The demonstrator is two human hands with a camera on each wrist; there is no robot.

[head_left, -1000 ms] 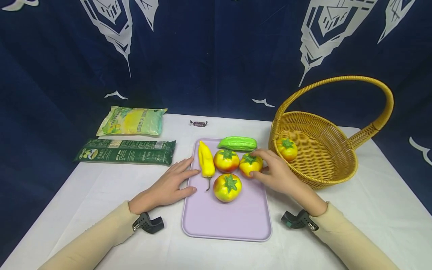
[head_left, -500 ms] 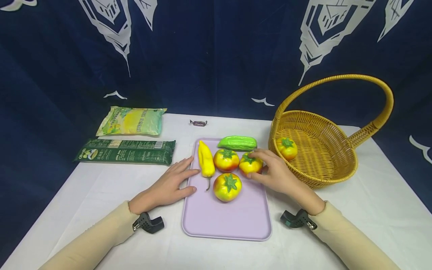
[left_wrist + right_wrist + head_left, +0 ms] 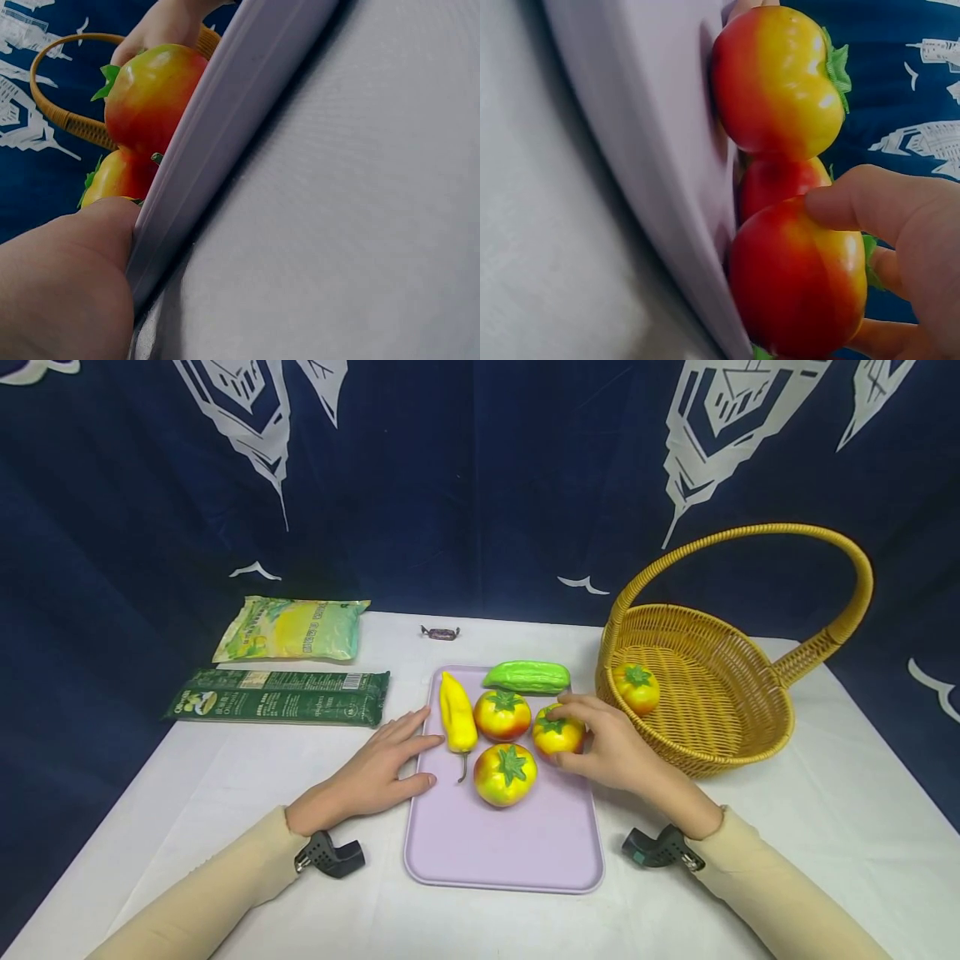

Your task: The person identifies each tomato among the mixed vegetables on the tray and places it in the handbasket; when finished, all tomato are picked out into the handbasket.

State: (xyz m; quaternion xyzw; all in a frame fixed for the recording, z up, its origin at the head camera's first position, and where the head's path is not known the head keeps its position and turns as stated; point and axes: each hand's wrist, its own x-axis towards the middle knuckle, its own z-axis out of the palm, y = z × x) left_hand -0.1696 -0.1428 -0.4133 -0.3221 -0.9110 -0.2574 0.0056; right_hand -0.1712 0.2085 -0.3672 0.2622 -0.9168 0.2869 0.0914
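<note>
My right hand (image 3: 611,739) grips a yellow-red tomato (image 3: 558,732) at the right side of a lilac tray (image 3: 502,852), thumb in front and fingers behind. In the right wrist view the thumb presses the side of this tomato (image 3: 799,281). Two more tomatoes stand on the tray: one farther back (image 3: 502,716), one nearer (image 3: 506,777). A yellow pepper (image 3: 458,714) lies at the tray's left, and a green bumpy gourd (image 3: 527,677) across its back. My left hand (image 3: 378,768) rests palm down with spread fingers at the tray's left edge, its thumb over the rim.
At the right stands a wicker basket (image 3: 750,758) with a tall handle, holding one tomato (image 3: 636,687). Two packages, one yellow-green (image 3: 292,628) and one dark green (image 3: 281,697), lie at the left. A wrapped candy (image 3: 440,633) lies behind the tray on the white-covered table (image 3: 300,902).
The gripped tomato has shifted slightly to the right, away from the tomato behind it, and the right thumb has moved lower on it. The left hand stays put.
</note>
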